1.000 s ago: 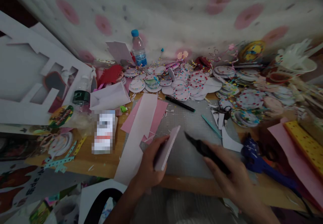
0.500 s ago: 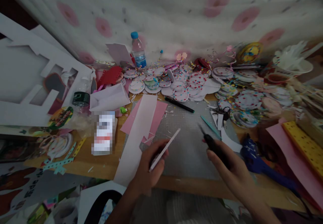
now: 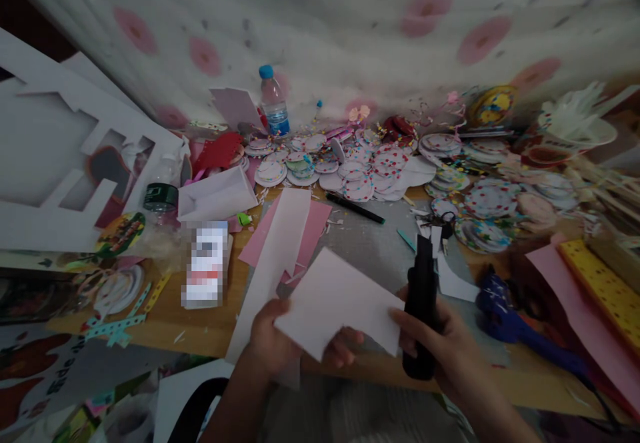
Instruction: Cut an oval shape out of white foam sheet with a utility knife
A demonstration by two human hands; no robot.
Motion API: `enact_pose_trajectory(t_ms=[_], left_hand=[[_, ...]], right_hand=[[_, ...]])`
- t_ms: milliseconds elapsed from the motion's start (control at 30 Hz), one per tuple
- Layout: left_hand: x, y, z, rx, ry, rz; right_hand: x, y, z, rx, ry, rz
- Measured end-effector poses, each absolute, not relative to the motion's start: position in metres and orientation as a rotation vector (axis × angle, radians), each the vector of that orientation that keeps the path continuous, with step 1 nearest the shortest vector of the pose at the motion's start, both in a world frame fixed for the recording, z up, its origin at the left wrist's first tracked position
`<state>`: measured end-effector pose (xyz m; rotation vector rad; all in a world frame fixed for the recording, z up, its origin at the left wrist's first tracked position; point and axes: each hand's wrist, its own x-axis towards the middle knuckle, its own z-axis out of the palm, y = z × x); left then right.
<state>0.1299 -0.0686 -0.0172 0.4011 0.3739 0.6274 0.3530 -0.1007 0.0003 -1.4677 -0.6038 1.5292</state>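
My left hand (image 3: pixel 273 340) grips the left side of a white foam board piece (image 3: pixel 337 296), thumb on top and fingers beneath. A notch is cut into the board's near edge. In my right hand (image 3: pixel 445 336) is a black utility knife (image 3: pixel 421 296), held upright; its blade cannot be made out. My right thumb and fingertips also touch the board's right corner. Under both hands lies a grey cutting mat (image 3: pixel 360 243). A long white board strip (image 3: pixel 285 230) rests over pink paper (image 3: pixel 320 220) to the left.
Several decorated white discs (image 3: pixel 357 170) are piled along the back. A black pen (image 3: pixel 355 208) lies before them. On the right sits a blue glue gun (image 3: pixel 500 310); to the left are a phone (image 3: pixel 207 263) with a blurred screen and a water bottle (image 3: pixel 161 186).
The board piece has turned from edge-on to flat face up. My right hand has moved in to touch its right corner, and the knife has swung upright.
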Motion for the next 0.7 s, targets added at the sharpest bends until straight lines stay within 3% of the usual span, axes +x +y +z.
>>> enact_pose_trajectory(t_ms=[200, 433, 600, 700], left_hand=[[0.145, -0.072, -0.025, 0.657, 0.642, 0.853], [0.173, -0.088, -0.024, 0.953, 0.889, 0.668], [0.170, -0.086, -0.021, 0.720, 0.890, 0.754], [0.171, -0.083, -0.014, 0.518, 0.799, 0.861]], right_hand=[[0.339, -0.107, -0.020, -1.348, -0.460, 1.562], [0.328, -0.114, -0.019, -1.356, -0.578, 1.647], [0.342, -0.111, -0.017, -1.362, -0.718, 1.589], [0.356, -0.113, -0.015, -1.451, -1.003, 1.375]])
